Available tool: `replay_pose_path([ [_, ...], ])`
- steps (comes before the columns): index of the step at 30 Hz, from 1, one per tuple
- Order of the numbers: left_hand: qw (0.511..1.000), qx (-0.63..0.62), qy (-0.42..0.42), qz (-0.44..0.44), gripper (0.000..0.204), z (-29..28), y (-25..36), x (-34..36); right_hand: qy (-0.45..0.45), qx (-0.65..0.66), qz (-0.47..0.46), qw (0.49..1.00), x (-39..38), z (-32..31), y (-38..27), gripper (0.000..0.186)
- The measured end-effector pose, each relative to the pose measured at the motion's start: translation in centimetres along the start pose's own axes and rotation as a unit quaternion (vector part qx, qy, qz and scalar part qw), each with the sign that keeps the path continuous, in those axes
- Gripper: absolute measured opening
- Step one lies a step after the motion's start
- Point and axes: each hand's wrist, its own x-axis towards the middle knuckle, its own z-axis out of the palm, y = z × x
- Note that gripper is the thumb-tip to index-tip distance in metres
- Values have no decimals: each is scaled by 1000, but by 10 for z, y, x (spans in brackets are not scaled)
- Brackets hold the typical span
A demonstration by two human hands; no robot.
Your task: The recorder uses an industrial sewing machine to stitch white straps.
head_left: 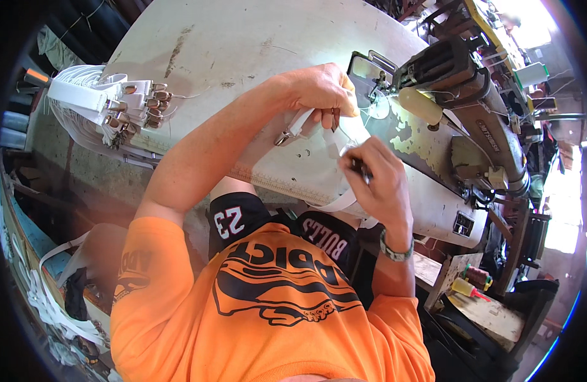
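- Head view: left hand (326, 92) pinches white flat fabric strap (301, 121)
- Right hand (381, 175), curled closed, holds small dark blurred tool (359, 168)
- Perhaps trimming; next move calls for steady strap

The blurred right hand (379, 177) mostly hides a dark object (361, 169) (kind unclear).

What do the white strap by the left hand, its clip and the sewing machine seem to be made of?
The white strap looks like fabric, perhaps elastic: flat, matte and bending softly. Its clip seems shiny metal, going by its silvery glint. The sewing machine looks like dark painted metal with a dull sheen; its bed shows patchy wear. Which metal is unclear.
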Motion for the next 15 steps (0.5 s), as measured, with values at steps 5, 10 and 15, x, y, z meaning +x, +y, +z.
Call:
replay_pose_path([
  [5,1000,17,-10,3,19,3,6,-1,-17,44,60,997,-20,-20,-14,21],
  [10,1000,25,3,0,19,3,6,-3,124,-73,106,984,-13,-2,-9,22],
  [15,1000,23,7,-4,19,4,6,-2,136,-105,108,979,-5,8,-3,18],
])
